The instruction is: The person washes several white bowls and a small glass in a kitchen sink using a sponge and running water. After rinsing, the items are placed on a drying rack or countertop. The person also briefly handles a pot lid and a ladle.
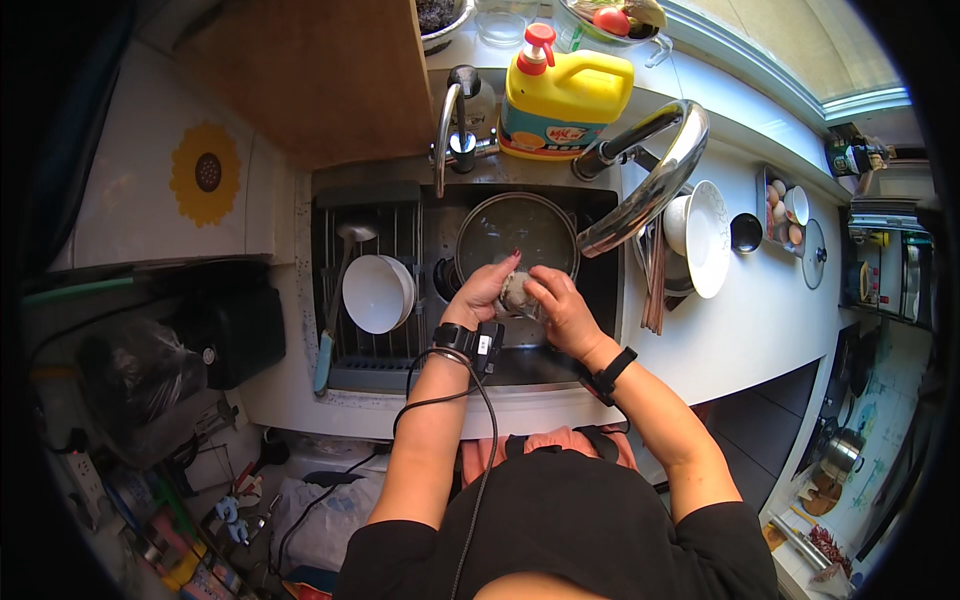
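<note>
My left hand and my right hand are together over the near edge of a round metal basin in the sink. Between them is a clear vessel, apparently a drinking glass, with a greyish-beige wad, perhaps a scouring pad or cloth, in or against it. The left hand grips its left side, thumb pointing away from me. Fingers of the right hand curl over the wad and the right side. The basin seems to hold water. Above it to the right arches a large chrome faucet.
A drying rack on the left holds a white bowl and a ladle. Behind the sink stand a small faucet and a yellow detergent jug. Chopsticks and white dishes sit on the right counter.
</note>
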{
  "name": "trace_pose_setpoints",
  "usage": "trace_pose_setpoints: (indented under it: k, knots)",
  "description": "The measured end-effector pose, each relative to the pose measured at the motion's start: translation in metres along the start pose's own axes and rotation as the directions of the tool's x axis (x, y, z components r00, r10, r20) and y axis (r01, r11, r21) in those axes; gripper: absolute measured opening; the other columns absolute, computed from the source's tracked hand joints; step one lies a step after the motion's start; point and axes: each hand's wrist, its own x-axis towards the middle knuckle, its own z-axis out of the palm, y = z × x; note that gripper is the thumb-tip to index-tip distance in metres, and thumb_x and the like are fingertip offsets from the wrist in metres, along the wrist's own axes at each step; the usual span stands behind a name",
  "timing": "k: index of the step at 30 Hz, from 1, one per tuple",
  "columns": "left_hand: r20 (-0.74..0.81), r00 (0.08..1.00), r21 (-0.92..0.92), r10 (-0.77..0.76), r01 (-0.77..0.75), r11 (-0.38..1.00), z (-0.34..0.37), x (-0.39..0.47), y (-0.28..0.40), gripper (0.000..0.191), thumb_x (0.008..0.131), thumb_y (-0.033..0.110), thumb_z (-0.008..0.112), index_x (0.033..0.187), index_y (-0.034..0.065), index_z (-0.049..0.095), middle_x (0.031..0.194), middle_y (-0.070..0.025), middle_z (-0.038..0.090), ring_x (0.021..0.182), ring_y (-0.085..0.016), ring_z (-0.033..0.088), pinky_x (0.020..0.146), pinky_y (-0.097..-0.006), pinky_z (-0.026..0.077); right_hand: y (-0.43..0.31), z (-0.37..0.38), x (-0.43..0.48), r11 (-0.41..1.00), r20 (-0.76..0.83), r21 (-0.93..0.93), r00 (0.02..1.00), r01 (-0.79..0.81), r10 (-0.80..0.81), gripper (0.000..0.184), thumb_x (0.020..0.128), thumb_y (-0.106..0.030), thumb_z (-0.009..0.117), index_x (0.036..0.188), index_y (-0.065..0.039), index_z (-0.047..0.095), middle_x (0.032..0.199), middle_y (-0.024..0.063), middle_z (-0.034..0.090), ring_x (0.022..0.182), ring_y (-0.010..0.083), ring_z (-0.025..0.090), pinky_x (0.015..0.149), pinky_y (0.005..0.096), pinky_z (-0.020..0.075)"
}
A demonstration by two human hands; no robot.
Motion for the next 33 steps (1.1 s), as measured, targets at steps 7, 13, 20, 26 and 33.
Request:
trace_pose_setpoints:
  k: [7,13,20,26,33]
  knots:
    - [-0.151,0.988,-0.172,-0.032,0.006,0.985,-0.004,0.011,-0.016,0.033,0.095,0.031,0.055,0.097,-0.0021,0.06,0.087,-0.0113,0.066,0.073,-0.023,0.065,0.065,-0.0383,0.054,0.0,-0.001,-0.001,0.453,0.334,0.722,0.836,-0.524,0.436,0.098,0.06,-0.014,0.089,0.141,-0.011,0.032,0.131,0.009,0.047,0.124,0.0213,0.043,0.099,0.0333,0.0399]
    - [-0.344,0.93,-0.053,0.126,-0.153,0.987,-0.011,0.028,-0.026,0.034,0.098,0.028,0.048,0.098,-0.0045,0.058,0.087,-0.0136,0.065,0.074,-0.025,0.065,0.066,-0.0382,0.054,0.006,0.011,-0.001,-0.129,0.503,0.842,0.678,-0.524,0.536,0.074,0.077,-0.021,0.078,0.138,-0.008,0.037,0.131,0.0076,0.048,0.116,0.0174,0.051,0.087,0.0362,0.0496]
    - [-0.527,0.672,0.061,0.52,-0.58,0.812,0.005,0.019,-0.025,0.041,0.101,0.031,0.039,0.099,-0.005,0.058,0.094,-0.0127,0.066,0.076,-0.024,0.064,0.069,-0.0367,0.052,0.02,0.022,-0.013,-0.313,0.392,0.919,0.636,-0.239,0.665,0.019,0.089,-0.014,0.063,0.106,-0.007,0.057,0.086,0.0007,0.062,0.082,0.0133,0.061,0.069,0.0315,0.0529]
    - [-0.054,0.491,0.858,0.87,-0.424,0.292,0.047,-0.02,-0.03,0.019,0.096,0.013,0.05,0.107,-0.0009,0.058,0.086,-0.0202,0.065,0.075,-0.031,0.064,0.07,-0.0363,0.05,0.032,0.031,-0.013,-0.339,0.378,0.923,0.602,-0.184,0.703,0.008,0.091,-0.012,0.06,0.097,-0.007,0.061,0.097,0.0072,0.066,0.089,0.0187,0.063,0.078,0.0374,0.0527]
    - [0.049,0.472,0.791,0.88,-0.556,0.254,0.066,-0.024,-0.033,0.019,0.095,0.011,0.05,0.108,0.0011,0.059,0.088,-0.0198,0.065,0.078,-0.035,0.065,0.069,-0.0364,0.05,0.019,0.046,-0.007,0.043,0.161,0.948,0.593,-0.315,0.789,0.008,0.09,-0.009,0.06,0.09,-0.003,0.064,0.085,0.0052,0.064,0.073,0.0122,0.061,0.064,0.0258,0.0533]
